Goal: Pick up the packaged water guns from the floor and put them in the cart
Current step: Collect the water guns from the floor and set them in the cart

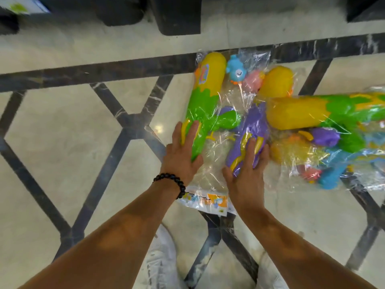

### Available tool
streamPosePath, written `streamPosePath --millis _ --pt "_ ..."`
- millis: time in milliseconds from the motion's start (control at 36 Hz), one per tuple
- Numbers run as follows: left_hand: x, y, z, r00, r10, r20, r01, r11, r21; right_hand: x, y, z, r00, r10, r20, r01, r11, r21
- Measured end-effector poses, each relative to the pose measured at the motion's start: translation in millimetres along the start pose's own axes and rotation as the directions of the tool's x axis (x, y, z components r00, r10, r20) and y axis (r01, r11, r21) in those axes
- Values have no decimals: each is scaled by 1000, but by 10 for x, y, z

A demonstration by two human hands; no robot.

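Head view: Two clear plastic packages of water guns lie on the patterned floor (62,130). The near package (216,126) lies lengthwise away from the person, its printed header card at the near end. The second package (325,130) lies crosswise to the right, its edge overlapping the first.

The left hand (183,151) rests flat, fingers straight, on the green gun body. The right hand (250,163) curls its fingers over the purple gun in the same package. Judgement: one hand at each side steadies the slippery film and balances the long load for lifting.

The cart is not in view.
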State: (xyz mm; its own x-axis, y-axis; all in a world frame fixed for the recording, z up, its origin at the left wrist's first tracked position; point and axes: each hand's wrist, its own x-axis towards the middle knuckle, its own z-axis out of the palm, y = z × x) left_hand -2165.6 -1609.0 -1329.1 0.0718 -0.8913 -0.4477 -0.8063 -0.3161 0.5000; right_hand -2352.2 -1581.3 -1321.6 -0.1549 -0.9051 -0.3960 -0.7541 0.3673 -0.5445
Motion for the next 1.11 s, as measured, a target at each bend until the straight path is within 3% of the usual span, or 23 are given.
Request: streamPosePath --millis 194,361,500,583,806,1111 --pt "-312 -165 -459 998 -51 -26 51 999 -20 117 -173 10 999 41 -11 -40 996 82" --pt "-793 -2 -1068 996 -34 -84 26 996 -88 -266 -532 -367 999 -28 43 22 989 144" --pt "-1232 374 -1737 991 -50 -125 33 990 -135 -743 -1019 -940 991 -114 67 100 977 188" --pt "-1440 648 -2158 986 -56 -155 33 989 -145 -917 -1362 -1343 995 -87 47 76 977 202" --pt "-1890 1426 -3233 981 21 -192 -42 993 -109 -1227 -2201 -2637 983 -186 7 181 962 203" --pt "-2742 2125 -3745 989 104 -109 -109 993 -47 -2026 -2378 -3870 995 -67 -80 81 979 187"
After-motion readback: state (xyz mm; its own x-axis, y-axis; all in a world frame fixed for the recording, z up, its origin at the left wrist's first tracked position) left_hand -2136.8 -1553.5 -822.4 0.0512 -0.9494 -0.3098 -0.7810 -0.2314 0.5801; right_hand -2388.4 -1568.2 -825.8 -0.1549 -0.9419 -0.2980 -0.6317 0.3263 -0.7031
